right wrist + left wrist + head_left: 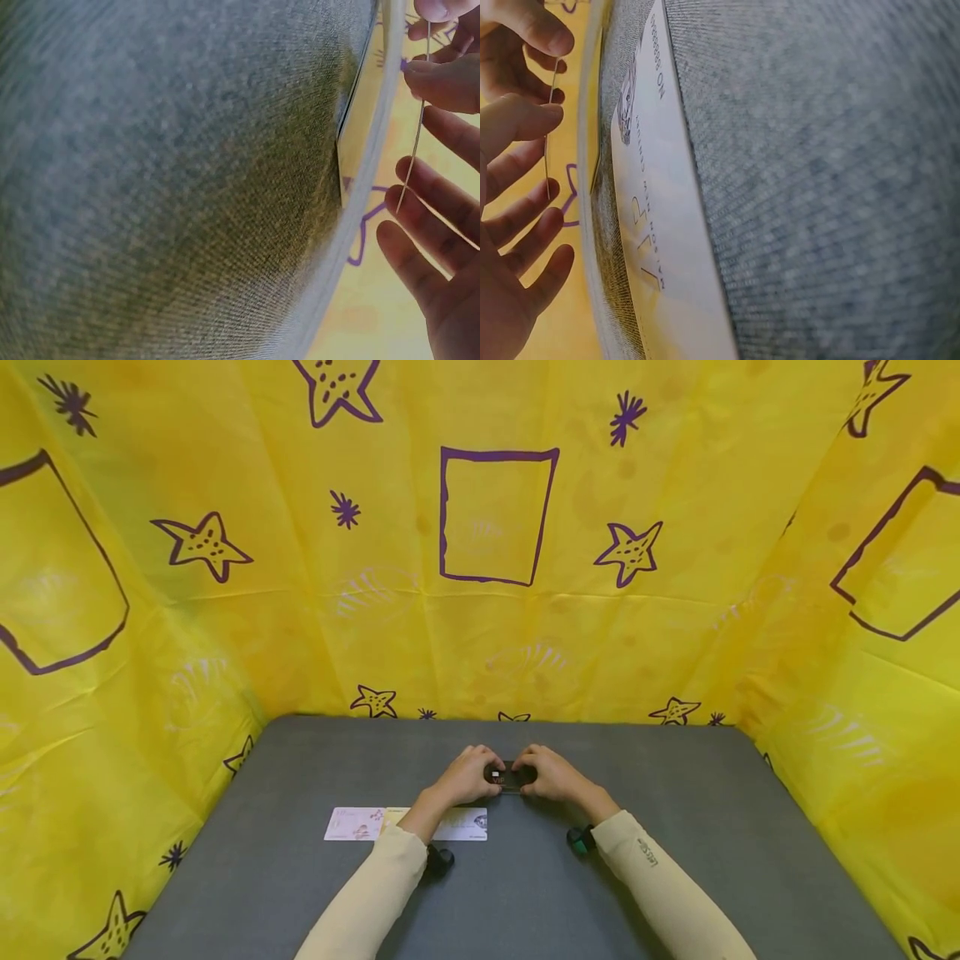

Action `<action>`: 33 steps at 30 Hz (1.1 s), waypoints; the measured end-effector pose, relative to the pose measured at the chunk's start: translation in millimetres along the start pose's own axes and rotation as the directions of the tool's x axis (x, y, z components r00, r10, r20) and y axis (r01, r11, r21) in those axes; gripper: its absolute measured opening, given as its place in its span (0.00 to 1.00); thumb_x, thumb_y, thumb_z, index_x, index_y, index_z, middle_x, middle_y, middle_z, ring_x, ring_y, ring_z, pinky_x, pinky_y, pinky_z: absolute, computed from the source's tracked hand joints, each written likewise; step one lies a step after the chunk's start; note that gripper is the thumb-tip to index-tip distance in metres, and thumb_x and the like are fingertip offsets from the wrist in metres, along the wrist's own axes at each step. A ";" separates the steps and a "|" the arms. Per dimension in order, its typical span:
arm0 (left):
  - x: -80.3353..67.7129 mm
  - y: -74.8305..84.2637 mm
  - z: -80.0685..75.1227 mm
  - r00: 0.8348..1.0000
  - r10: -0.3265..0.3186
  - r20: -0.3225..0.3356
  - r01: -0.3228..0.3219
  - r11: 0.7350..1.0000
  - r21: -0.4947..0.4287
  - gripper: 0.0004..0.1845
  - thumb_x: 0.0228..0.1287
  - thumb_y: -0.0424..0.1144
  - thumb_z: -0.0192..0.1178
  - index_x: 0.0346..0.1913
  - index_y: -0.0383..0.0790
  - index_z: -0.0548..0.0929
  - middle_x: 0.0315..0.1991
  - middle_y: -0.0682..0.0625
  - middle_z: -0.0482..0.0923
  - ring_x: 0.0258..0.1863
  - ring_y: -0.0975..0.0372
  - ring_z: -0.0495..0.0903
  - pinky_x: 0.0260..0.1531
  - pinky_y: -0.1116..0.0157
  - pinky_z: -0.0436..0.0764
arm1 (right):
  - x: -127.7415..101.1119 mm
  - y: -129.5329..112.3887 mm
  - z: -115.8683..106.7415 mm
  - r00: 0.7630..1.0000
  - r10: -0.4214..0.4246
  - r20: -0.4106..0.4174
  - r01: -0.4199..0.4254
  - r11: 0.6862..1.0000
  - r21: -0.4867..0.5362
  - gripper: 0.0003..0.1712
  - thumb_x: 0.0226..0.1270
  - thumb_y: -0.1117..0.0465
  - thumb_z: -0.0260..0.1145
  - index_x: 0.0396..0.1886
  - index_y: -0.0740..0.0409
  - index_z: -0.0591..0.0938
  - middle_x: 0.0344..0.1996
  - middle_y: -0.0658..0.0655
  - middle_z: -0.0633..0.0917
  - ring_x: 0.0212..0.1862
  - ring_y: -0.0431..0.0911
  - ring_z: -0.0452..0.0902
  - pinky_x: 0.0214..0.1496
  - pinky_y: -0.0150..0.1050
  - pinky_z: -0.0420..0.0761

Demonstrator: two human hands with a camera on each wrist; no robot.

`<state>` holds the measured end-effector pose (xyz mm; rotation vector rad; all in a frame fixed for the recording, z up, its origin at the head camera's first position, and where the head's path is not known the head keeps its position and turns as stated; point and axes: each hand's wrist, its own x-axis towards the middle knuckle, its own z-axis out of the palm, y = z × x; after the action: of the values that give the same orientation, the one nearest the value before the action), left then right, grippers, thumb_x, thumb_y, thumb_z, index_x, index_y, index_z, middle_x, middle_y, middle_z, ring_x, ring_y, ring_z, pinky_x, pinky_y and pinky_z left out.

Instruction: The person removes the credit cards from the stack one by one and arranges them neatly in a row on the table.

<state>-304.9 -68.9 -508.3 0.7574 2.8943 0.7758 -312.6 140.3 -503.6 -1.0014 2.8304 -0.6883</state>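
Observation:
A small dark card marked VIP is held level between both hands above the table. My left hand pinches its left end, with thumb and fingertips at the edges. At the other end, my right hand grips it in the same way. Edge-on in the left wrist view, the held card is a thin line between fingertips. The right wrist view shows the card against the thumb and fingers. Below the left forearm lies a white VIP card, its print readable in the left wrist view.
A pinkish-white card and a yellow card join the white one in a row, partly covered by the left forearm. The grey table ends at a yellow patterned curtain, which also encloses both sides.

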 end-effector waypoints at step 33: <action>-15.2 2.2 -1.4 0.998 0.008 -0.063 -0.008 1.000 0.000 0.15 0.55 0.44 0.71 0.45 0.45 0.85 0.50 0.48 0.80 0.53 0.53 0.73 0.55 0.51 0.72 | -8.7 -8.2 -3.4 0.999 -0.002 -0.040 0.003 1.000 0.028 0.18 0.54 0.63 0.74 0.46 0.59 0.84 0.48 0.58 0.81 0.51 0.53 0.76 0.54 0.51 0.77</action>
<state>-290.8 -75.0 -507.2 0.7591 2.9485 0.8159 -301.6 141.3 -497.8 -0.9979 2.8453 -0.7552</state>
